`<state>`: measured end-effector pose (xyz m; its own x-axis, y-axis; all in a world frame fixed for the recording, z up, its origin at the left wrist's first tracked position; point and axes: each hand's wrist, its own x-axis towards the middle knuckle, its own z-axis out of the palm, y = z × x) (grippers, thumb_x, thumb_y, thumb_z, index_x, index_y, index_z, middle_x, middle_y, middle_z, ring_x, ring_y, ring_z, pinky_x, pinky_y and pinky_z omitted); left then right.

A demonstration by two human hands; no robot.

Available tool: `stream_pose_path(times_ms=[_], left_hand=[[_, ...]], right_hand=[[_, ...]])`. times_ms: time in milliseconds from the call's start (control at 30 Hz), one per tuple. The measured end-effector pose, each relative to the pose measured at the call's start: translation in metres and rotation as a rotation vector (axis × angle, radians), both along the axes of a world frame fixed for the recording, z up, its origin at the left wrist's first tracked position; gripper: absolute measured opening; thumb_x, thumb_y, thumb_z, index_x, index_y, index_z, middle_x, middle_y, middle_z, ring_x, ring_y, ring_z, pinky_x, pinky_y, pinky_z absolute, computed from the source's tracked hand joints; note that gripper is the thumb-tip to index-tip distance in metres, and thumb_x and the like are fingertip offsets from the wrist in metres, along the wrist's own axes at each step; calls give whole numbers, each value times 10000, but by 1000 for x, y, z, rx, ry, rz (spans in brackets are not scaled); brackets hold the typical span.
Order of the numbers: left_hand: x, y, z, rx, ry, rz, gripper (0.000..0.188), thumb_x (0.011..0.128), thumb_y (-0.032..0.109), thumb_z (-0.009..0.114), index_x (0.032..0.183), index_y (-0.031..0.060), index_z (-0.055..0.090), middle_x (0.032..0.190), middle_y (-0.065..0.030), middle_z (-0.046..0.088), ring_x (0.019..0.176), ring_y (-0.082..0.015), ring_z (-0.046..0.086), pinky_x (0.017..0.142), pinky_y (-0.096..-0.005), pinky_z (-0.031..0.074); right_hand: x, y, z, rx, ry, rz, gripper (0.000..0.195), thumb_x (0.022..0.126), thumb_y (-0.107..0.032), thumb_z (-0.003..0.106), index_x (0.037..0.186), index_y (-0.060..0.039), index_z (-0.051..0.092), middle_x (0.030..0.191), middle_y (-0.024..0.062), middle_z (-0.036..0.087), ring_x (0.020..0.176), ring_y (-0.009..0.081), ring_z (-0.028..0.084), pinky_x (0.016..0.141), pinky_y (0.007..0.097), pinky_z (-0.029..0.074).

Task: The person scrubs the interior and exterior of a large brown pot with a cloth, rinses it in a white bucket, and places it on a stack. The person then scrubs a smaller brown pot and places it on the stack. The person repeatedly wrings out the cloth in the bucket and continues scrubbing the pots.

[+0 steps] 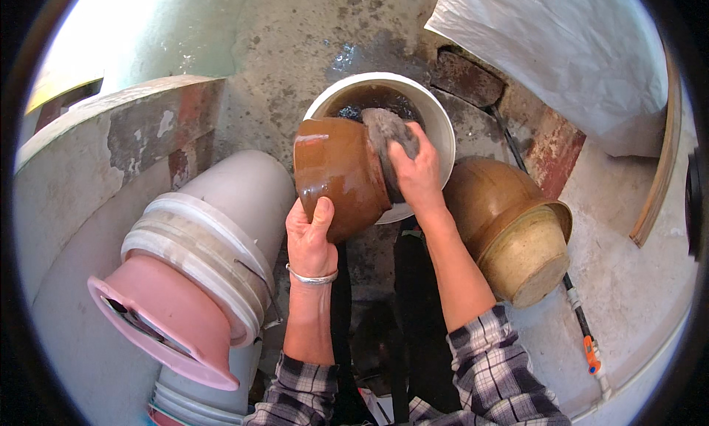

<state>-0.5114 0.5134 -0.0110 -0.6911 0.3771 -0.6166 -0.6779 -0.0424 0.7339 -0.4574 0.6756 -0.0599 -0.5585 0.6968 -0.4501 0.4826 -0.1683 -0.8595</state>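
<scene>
A brown glazed ceramic pot (343, 174) is tilted on its side over a white bucket (447, 143) of dark water. My left hand (313, 232) grips the pot's lower left end, thumb on the glaze. In my right hand (415, 168) is a wet grey cloth (388, 129), pressed against the end of the pot on the right. The glaze looks wet and shiny. The cloth and my fingers hide part of that end, and the pot covers the near left of the bucket's rim.
A larger brown ceramic jar (493, 199) with a tan bowl-like vessel (526, 257) at its mouth stands at right. Stacked white buckets (232, 204) and a pink plastic basin (166, 309) are at left. Behind the jar runs a black pipe (579, 315) with an orange-handled valve (591, 355).
</scene>
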Motion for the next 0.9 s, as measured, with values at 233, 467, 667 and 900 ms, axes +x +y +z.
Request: stream_pose_path(times_ms=[233, 467, 667, 900], left_hand=[[-1, 0, 5, 39, -35, 17, 349, 906, 187, 568, 1195, -3, 516, 1180, -90, 570, 1074, -201, 539, 941, -352, 411], [-12, -20, 27, -6, 52, -119, 507, 857, 271, 638, 1230, -32, 477, 1222, -113, 541, 1125, -224, 502, 982, -369, 359], [-11, -7, 34, 23, 26, -140, 498, 857, 270, 640, 1212, -45, 491, 1180, -107, 565, 1084, -202, 514, 965, -344, 361], [-22, -16, 65, -178, 194, -221, 300, 883, 136, 586, 1110, -58, 557, 992, -41, 612, 881, -103, 540, 799, -239, 430]], right_hand=[[17, -5, -99, 224, -297, 221, 349, 813, -219, 569, 1088, -12, 512, 997, 269, 554, 921, 445, 553, 790, 484, 456], [-19, -19, -148, 510, -703, 508, 431, 860, -193, 524, 1279, -191, 423, 1223, 265, 419, 1111, 462, 456, 841, 607, 418], [19, 9, -195, 189, -671, 703, 325, 778, -176, 596, 1094, -99, 594, 1164, 205, 510, 1070, 386, 511, 840, 485, 456], [15, 13, 19, 190, -59, 423, 424, 683, -16, 597, 1103, -66, 564, 994, 179, 578, 972, 369, 556, 838, 393, 451]])
